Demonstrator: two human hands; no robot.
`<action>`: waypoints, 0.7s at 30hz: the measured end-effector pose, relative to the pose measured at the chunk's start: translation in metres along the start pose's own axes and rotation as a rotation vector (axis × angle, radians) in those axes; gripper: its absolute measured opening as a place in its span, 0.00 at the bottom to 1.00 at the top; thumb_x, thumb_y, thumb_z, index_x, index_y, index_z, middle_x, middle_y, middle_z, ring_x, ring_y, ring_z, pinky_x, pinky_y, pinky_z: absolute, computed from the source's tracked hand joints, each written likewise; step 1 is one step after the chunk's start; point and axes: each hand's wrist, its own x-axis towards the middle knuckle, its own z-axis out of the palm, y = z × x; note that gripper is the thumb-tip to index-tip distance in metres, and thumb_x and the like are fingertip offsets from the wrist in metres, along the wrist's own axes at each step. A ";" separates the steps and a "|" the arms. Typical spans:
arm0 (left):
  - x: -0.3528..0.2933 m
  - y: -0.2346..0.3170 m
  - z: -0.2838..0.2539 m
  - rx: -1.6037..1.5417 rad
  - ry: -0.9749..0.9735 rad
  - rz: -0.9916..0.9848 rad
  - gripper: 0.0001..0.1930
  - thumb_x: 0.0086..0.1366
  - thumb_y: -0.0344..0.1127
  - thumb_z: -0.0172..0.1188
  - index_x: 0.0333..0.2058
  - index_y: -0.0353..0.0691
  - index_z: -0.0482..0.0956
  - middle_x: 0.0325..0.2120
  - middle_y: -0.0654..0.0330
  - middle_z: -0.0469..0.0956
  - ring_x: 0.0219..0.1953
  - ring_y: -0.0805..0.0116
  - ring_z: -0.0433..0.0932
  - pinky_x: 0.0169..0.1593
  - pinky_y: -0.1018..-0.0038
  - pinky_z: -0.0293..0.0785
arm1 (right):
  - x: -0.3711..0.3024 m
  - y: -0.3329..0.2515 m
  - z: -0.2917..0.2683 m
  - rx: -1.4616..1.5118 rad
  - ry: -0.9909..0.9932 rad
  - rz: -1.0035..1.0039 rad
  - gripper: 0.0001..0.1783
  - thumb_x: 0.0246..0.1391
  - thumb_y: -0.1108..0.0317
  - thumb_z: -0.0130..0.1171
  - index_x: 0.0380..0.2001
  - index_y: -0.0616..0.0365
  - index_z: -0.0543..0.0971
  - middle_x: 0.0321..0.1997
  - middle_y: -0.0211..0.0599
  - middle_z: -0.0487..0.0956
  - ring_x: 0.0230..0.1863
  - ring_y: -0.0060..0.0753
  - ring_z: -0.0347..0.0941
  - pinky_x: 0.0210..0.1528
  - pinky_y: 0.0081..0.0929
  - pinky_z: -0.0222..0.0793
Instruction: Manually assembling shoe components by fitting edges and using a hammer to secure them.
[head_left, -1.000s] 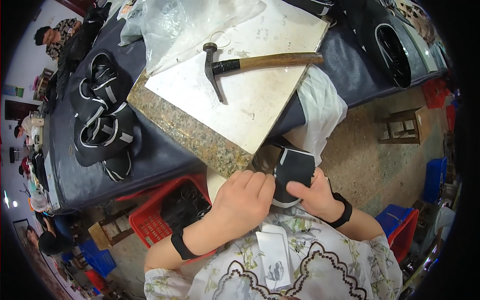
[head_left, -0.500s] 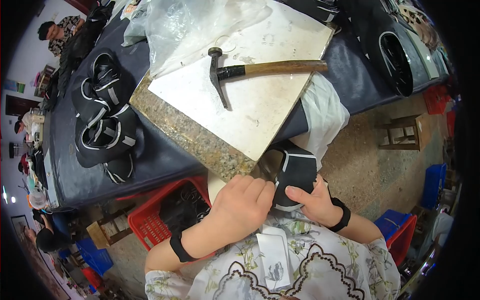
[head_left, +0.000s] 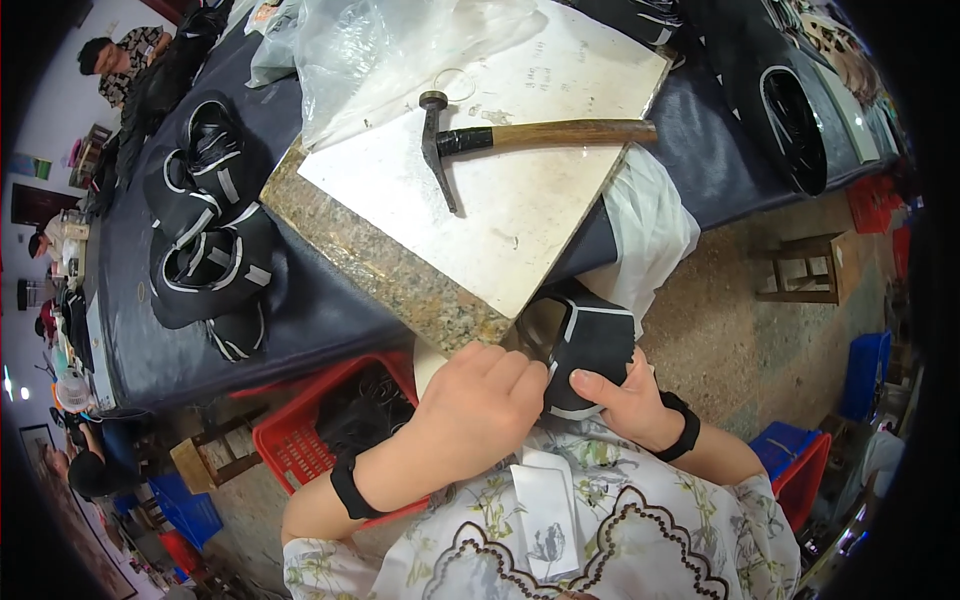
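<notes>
black shoe piece [head_left: 600, 344]: between left hand [head_left: 485, 395] and right hand [head_left: 635, 405], just beside stone slab [head_left: 395, 285] corner | long axis: roughly fore-aft | right: thumb-pinching its right side | left: curled at left edge, fingertips hidden, can't tell grip

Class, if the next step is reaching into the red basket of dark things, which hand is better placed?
Probably the left hand: it is nearer the red basket, on that side. The right hand is farther, thumb on the black shoe piece.
</notes>
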 end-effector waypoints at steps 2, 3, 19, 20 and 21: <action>0.000 0.002 0.000 0.123 -0.102 0.057 0.07 0.47 0.23 0.64 0.27 0.37 0.78 0.24 0.60 0.76 0.27 0.59 0.76 0.33 0.68 0.73 | 0.001 0.000 -0.002 -0.041 -0.035 -0.019 0.13 0.59 0.74 0.60 0.47 0.60 0.75 0.43 0.29 0.79 0.44 0.19 0.74 0.48 0.22 0.72; 0.000 0.002 0.001 0.124 -0.101 0.058 0.07 0.47 0.23 0.64 0.27 0.37 0.78 0.24 0.60 0.76 0.27 0.59 0.76 0.33 0.68 0.73 | 0.001 0.000 -0.002 -0.042 -0.036 -0.020 0.13 0.59 0.74 0.60 0.47 0.60 0.75 0.43 0.29 0.79 0.44 0.19 0.74 0.48 0.22 0.72; 0.002 -0.003 0.009 -0.014 0.037 -0.078 0.05 0.51 0.24 0.63 0.28 0.37 0.80 0.22 0.56 0.76 0.26 0.59 0.77 0.32 0.69 0.74 | 0.001 -0.005 0.003 -0.172 -0.055 -0.072 0.11 0.60 0.75 0.59 0.46 0.62 0.76 0.43 0.30 0.80 0.43 0.18 0.74 0.46 0.21 0.72; 0.001 -0.005 0.012 -0.123 0.081 -0.165 0.02 0.54 0.24 0.63 0.28 0.37 0.80 0.24 0.56 0.78 0.27 0.63 0.78 0.34 0.71 0.74 | 0.001 -0.005 0.005 -0.131 -0.022 -0.035 0.11 0.61 0.75 0.59 0.47 0.62 0.76 0.43 0.30 0.80 0.43 0.18 0.74 0.47 0.22 0.72; -0.001 -0.009 0.013 -0.125 0.080 -0.164 0.02 0.54 0.24 0.63 0.28 0.37 0.80 0.24 0.56 0.78 0.27 0.63 0.78 0.34 0.71 0.74 | 0.002 -0.004 0.006 -0.130 -0.020 -0.034 0.11 0.61 0.75 0.59 0.47 0.62 0.76 0.43 0.30 0.80 0.43 0.18 0.74 0.47 0.22 0.72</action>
